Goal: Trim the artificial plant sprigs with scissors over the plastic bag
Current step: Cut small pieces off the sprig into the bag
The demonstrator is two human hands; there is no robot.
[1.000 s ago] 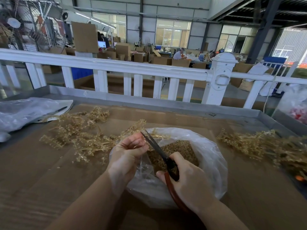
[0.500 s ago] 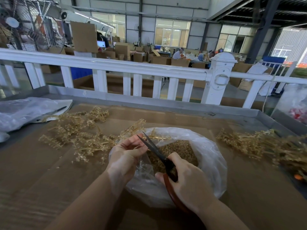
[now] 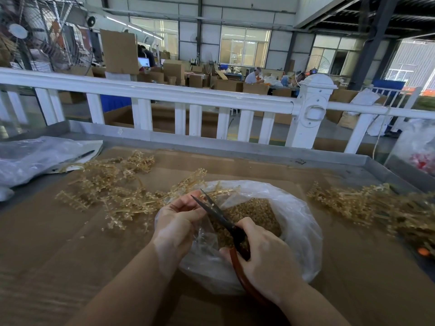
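Scissors (image 3: 217, 214) blades have spread slightly above the plastic bag (image 3: 296, 222); right hand (image 3: 263, 260) grips their handles, left hand (image 3: 179, 222) pinches a sprig (image 3: 188, 184) over the bag's left rim.

A white railing (image 3: 188, 96) runs behind the cardboard-covered table (image 3: 58, 231). Far left, a large caged fan (image 3: 35, 31); beyond it, stacked cardboard boxes (image 3: 174, 71) — and a seated person (image 3: 253, 76), possibly packing.
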